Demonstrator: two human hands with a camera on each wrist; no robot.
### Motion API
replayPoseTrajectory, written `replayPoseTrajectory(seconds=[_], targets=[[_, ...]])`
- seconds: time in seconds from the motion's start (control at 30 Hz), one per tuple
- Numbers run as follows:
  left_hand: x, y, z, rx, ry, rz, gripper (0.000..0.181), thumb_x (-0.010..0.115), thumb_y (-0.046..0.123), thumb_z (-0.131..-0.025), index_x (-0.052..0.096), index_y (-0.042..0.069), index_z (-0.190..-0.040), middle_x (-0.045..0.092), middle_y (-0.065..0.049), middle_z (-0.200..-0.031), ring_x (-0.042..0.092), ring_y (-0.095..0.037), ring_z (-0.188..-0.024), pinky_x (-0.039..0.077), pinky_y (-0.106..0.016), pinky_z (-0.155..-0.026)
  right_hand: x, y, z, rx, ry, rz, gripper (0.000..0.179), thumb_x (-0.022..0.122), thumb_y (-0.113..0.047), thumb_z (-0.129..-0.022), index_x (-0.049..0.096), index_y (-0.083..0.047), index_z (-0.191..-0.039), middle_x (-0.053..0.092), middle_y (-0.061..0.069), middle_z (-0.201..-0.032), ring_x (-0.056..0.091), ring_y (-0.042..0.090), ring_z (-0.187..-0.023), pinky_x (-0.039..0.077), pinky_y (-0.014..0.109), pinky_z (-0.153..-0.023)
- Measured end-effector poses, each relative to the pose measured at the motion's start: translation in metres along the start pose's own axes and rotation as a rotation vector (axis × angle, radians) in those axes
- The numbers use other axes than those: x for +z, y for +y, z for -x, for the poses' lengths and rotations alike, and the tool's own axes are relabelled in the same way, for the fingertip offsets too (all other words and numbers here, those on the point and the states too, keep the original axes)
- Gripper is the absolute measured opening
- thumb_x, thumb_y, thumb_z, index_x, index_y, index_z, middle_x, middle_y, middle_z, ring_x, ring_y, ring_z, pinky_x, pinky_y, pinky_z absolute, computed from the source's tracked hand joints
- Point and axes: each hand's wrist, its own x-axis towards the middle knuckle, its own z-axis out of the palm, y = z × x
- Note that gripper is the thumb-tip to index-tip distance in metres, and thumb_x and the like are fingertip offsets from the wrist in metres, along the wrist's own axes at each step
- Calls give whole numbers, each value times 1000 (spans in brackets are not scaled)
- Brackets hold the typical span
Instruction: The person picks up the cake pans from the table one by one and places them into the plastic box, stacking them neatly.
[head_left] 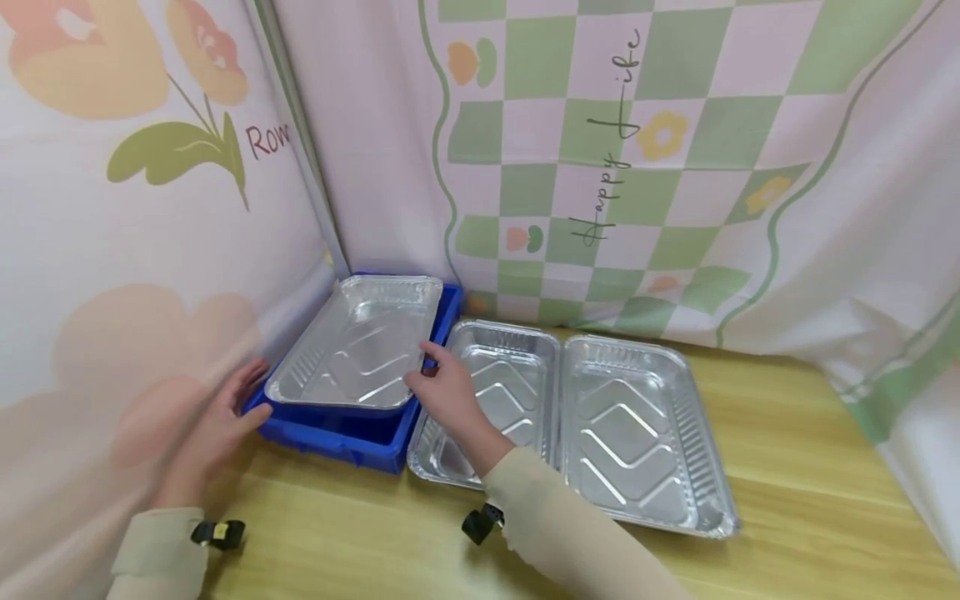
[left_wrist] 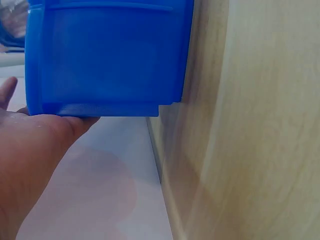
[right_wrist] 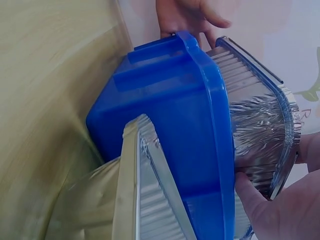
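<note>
A rectangular foil tray (head_left: 360,346) sits tilted in the top of a blue plastic bin (head_left: 330,446), its rim standing above the bin's front edge. My right hand (head_left: 450,396) pinches the tray's right rim, one digit against the crinkled foil wall (right_wrist: 255,130) and the others beyond the rim. At the bin's front left corner is my left hand (head_left: 217,429), its fingers spread and extended along the bin's left side. In the left wrist view the left palm (left_wrist: 35,145) lies right against the bin wall (left_wrist: 110,60).
Two more foil trays stand side by side right of the bin: the nearer one (head_left: 498,375) partly under my right forearm, the other (head_left: 630,433) farther right. Printed cloth (head_left: 585,167) hangs behind and at the left. All stand on a wooden table (head_left: 337,533).
</note>
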Motion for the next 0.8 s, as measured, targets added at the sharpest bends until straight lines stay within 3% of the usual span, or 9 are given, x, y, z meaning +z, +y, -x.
replayPoseTrajectory(seconds=[0.23,0.43,0.6,0.8], targets=[[1,1,-1,-7,8,-18,65,52,-15,-92,23,-9,-150,42,17,-141,36,-3,-132,28,-11,-103,7,-7,1,16,-19,66,61,67,-22,-84,52,-12,-142,65,6,-106,59,16,-90,51,30,-73],[3,4,0,-36,16,-65,62,53,-12,-93,23,-13,-147,44,10,-142,36,1,-130,27,-9,-103,9,-10,1,14,-49,97,63,68,-26,-85,51,-10,-143,66,4,-106,60,13,-88,51,29,-72],[4,6,0,-61,19,-96,61,54,-9,-94,24,-13,-147,44,11,-143,35,5,-128,26,-8,-102,9,-10,1,34,-90,69,64,69,-30,-87,49,-12,-145,65,6,-118,61,13,-95,52,31,-76],[4,8,0,-46,13,-91,61,53,-11,-94,24,-14,-147,44,16,-142,33,6,-130,25,-8,-102,10,-9,1,79,-146,35,66,71,-36,-88,48,-14,-146,68,2,-113,64,14,-100,54,35,-80]])
